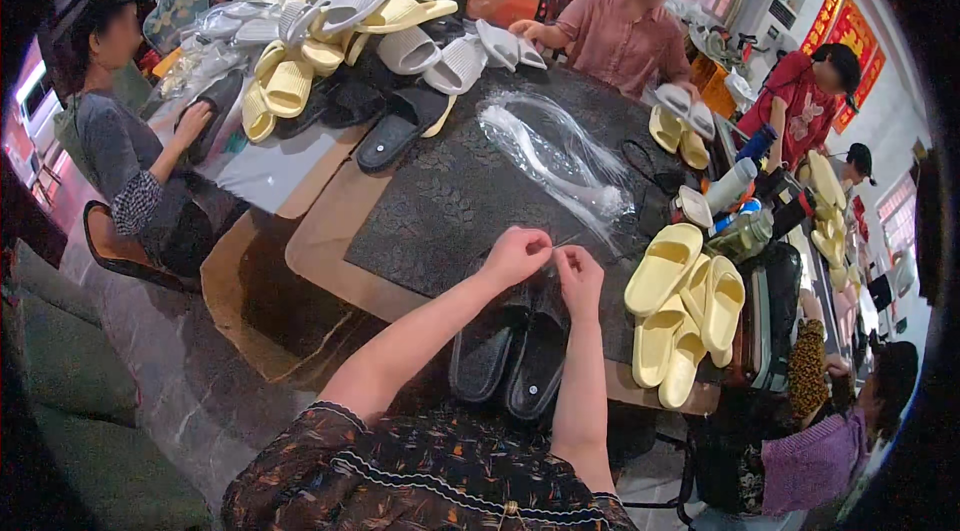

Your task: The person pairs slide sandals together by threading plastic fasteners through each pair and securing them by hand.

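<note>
Above black slippers (510, 351), left hand (515, 256) and right hand (580, 276) pinch clear plastic (562, 243) beside yellow slippers (680, 316).

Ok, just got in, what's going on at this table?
The person wearing the camera has both hands raised together over a pair of black slippers, left hand and right hand pinching something thin and clear between the fingertips; what it is can't be made out. Yellow slippers are stacked to the right, and a clear plastic bag lies on the dark mat. Other people sit around the table handling slippers from the big pile.
</note>
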A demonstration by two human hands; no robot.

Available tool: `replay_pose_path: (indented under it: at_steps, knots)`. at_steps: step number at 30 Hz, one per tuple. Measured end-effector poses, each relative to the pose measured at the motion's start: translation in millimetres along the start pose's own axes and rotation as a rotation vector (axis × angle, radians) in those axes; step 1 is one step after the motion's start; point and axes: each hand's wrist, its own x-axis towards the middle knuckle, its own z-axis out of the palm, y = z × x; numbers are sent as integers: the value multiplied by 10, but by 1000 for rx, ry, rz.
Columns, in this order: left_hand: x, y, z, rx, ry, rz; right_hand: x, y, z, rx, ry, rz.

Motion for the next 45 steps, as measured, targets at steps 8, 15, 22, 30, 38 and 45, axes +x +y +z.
replay_pose_path:
  at_steps: [8,15,22,30,38,45]
  knots:
    - [-4,21,-26,1,-10,-18,10,34,16,118,5,-4]
    - [31,-99,12,-92,-14,-125,31,69,-16,100,209,35]
    - [167,-128,-249,-558,155,-143,117,-260,-100,-87,264,-231]
    - [-265,-53,-1946,588,506,175,-566,-706,-659,-46,-6,33]
    - [-564,-1031,-3878,1168,474,-405,-1019,-899,-875,-310,-585,314]
    - [-532,-1265,-3772,717,223,-353,-933,-576,-131,-608,-417,191]
